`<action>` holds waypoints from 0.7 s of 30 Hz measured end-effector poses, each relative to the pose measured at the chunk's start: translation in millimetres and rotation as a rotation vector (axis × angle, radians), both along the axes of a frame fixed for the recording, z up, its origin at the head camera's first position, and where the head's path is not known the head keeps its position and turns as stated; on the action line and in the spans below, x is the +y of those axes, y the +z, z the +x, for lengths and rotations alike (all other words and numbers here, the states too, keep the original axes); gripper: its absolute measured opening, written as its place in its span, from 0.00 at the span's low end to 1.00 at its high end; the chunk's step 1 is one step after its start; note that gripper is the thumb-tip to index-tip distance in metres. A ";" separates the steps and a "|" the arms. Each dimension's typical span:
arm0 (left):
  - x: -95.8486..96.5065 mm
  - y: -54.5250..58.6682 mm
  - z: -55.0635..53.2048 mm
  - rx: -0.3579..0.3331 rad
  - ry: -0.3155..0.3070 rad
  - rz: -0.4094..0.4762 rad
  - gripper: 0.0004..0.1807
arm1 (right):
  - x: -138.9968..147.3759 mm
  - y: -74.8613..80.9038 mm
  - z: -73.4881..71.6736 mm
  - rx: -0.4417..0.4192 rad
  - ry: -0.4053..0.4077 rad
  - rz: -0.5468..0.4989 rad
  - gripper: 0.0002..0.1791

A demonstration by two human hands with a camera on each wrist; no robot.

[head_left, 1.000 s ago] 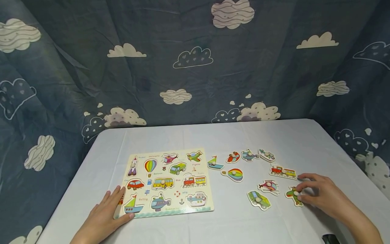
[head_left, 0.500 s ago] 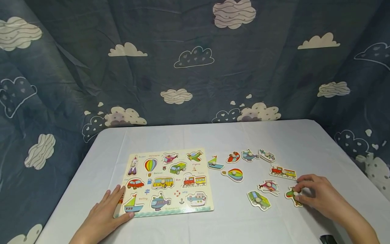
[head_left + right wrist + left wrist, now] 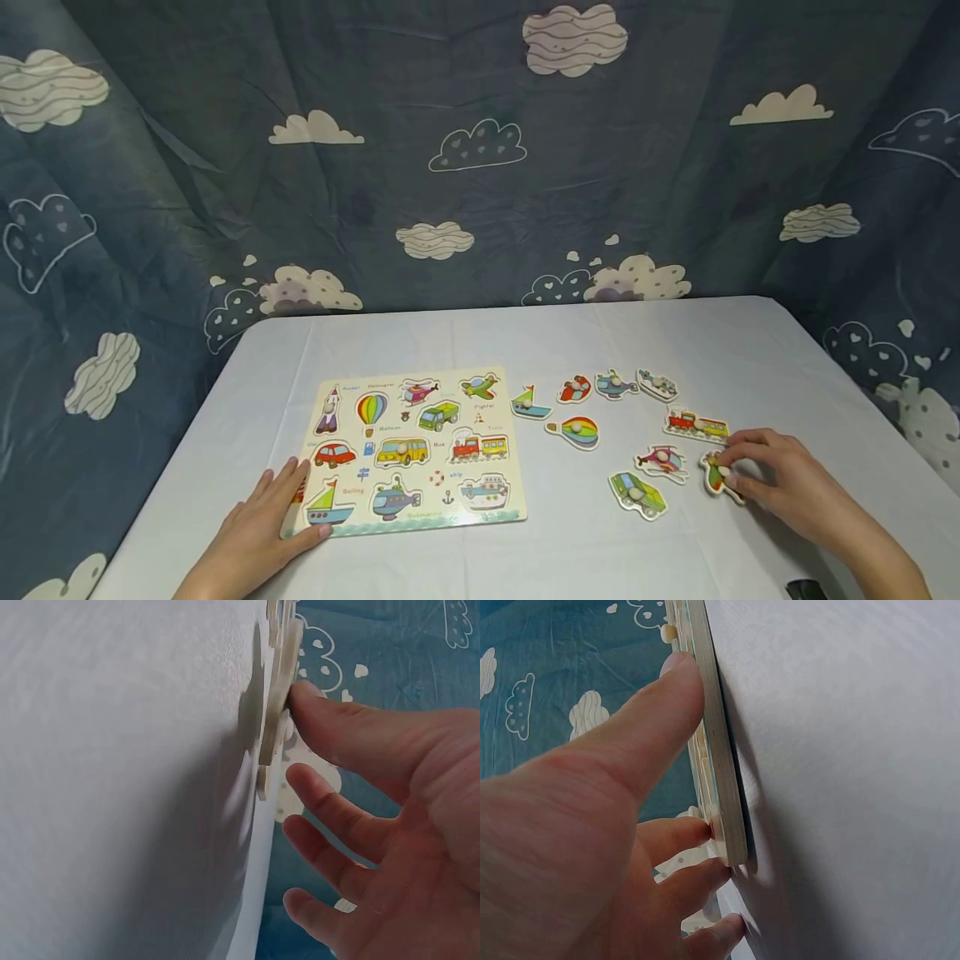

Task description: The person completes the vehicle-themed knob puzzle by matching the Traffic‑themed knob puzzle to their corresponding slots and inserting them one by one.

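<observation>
The left hand (image 3: pixel 251 533) rests on the lower left corner of a puzzle board (image 3: pixel 516 500) printed with vehicles. Its thumb (image 3: pixel 664 705) lies along the board's near side, with the fingers spread over the left edge. On the right, the right hand (image 3: pixel 787 479) pinches a green airplane puzzle piece (image 3: pixel 712 473) between thumb and fingers. That piece is tilted, and the fingertips hide part of it; the right wrist view shows the thumb against a wooden piece (image 3: pixel 279 690). Close by lie a train piece (image 3: pixel 696 425) and a helicopter piece (image 3: pixel 662 462).
A green truck piece (image 3: pixel 637 494), a balloon piece (image 3: pixel 573 432), a sailboat piece (image 3: pixel 530 403), a red car piece (image 3: pixel 574 387), a submarine piece (image 3: pixel 616 384) and a ship piece (image 3: pixel 657 384) lie on the white table (image 3: pixel 570 558). A black object (image 3: pixel 806 590) shows at the bottom edge.
The airplane piece has tilted and shifted slightly left and up in the right hand's fingers. The left hand and the board stay in place.
</observation>
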State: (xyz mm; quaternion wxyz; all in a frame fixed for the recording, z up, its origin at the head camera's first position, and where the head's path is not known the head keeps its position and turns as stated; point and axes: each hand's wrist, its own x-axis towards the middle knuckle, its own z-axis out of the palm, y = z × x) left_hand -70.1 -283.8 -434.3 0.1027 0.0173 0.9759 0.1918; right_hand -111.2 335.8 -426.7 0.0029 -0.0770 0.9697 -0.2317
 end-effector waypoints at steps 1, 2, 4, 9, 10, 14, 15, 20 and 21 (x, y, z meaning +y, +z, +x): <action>0.1 0.1 -0.4 -0.002 0.001 -0.003 0.59 | -0.7 0.0 0.2 0.004 0.002 -0.003 0.12; 0.3 0.2 -0.8 -0.003 0.002 -0.006 0.59 | -1.5 -0.1 0.4 0.009 0.002 -0.003 0.12; 0.8 0.4 -1.5 -0.006 0.003 -0.012 0.59 | -2.8 0.0 1.2 0.024 0.006 -0.008 0.12; 1.4 1.2 -1.6 -0.014 0.007 -0.018 0.59 | -6.3 1.0 3.1 0.061 0.019 -0.033 0.14; 1.5 1.3 -1.5 -0.015 0.008 -0.018 0.59 | -7.3 1.5 3.3 0.068 0.020 -0.034 0.14; 1.4 1.1 -1.7 -0.011 0.002 -0.015 0.59 | -11.6 4.4 5.1 0.105 0.029 -0.044 0.17; 1.3 1.0 -1.6 -0.009 0.000 -0.013 0.59 | -12.8 5.2 5.5 0.120 0.035 -0.043 0.18; 0.3 0.4 -0.7 -0.009 -0.002 -0.005 0.59 | -19.4 9.8 7.0 0.208 0.081 -0.044 0.21; 0.2 0.4 -0.6 -0.010 -0.001 0.000 0.59 | -20.8 10.7 7.3 0.215 0.086 -0.042 0.21</action>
